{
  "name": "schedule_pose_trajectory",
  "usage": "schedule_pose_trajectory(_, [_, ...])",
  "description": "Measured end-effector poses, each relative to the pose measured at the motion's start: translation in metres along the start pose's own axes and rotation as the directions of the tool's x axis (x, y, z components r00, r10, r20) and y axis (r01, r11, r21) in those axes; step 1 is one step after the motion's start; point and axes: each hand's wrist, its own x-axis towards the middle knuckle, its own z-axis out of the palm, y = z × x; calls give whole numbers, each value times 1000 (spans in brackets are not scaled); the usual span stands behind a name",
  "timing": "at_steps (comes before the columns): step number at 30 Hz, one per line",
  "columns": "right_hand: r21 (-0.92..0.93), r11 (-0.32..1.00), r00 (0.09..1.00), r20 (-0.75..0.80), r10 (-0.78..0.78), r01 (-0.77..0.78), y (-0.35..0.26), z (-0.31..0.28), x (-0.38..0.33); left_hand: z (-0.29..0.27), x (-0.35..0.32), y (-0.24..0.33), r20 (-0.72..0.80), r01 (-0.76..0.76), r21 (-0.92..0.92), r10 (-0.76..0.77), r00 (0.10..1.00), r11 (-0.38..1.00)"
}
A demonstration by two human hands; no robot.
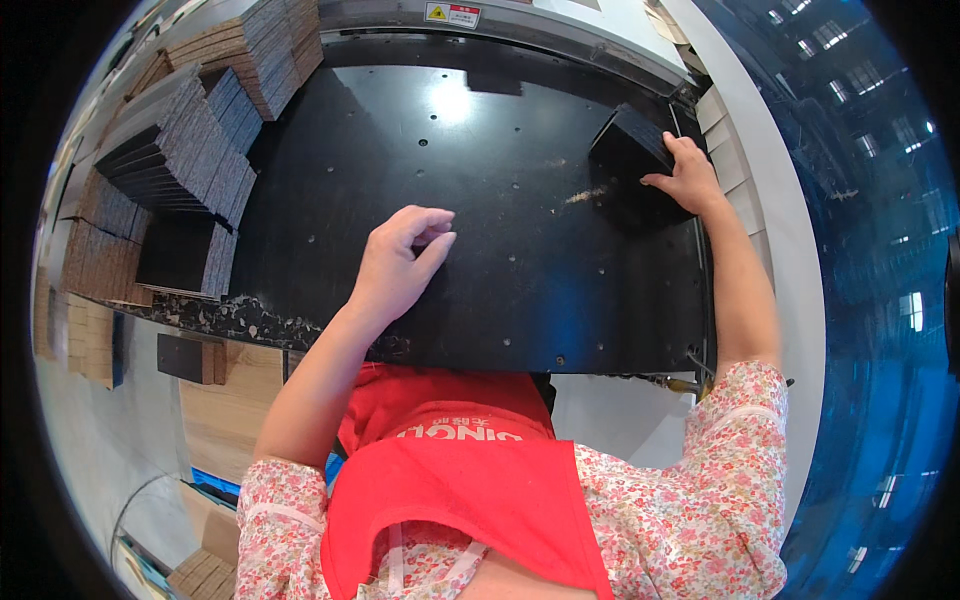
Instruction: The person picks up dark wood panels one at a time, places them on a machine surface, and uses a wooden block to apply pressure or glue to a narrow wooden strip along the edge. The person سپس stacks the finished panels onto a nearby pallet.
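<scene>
My right hand (690,175) is at the far right of the black tabletop, its thumb and fingers around the near right end of a small stack of black boards (630,140). The stack lies at an angle near the right edge, and its lower part blends into the dark surface. Over the middle of the table is my left hand (405,258), with nothing in it. Its fingers are loosely curled and the thumb stands a little apart from them.
Stacks of black-faced boards with brown, rough edges (185,150) line the table's left side. A pale machine rail with a warning label (452,14) borders the back. White blocks (735,165) run along the right edge. More boards (192,358) lie on a lower wooden surface.
</scene>
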Motion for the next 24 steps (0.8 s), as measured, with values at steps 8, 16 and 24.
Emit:
schedule_pose_trajectory(8, [-138, 972, 975, 88, 205, -192, 4, 4, -17, -19, -35, -5, -166, -28, 53, 37, 985, 998])
schedule_pose_trajectory(16, [332, 851, 913, 192, 361, -407, -9, -33, -16, -19, -47, -12, -164, -105, 90, 119, 979, 990])
schedule_pose_trajectory(24, [45, 945, 942, 106, 319, -325, -3, -3, -40, -15, -45, -11, -155, -132, 153, 156, 976, 979])
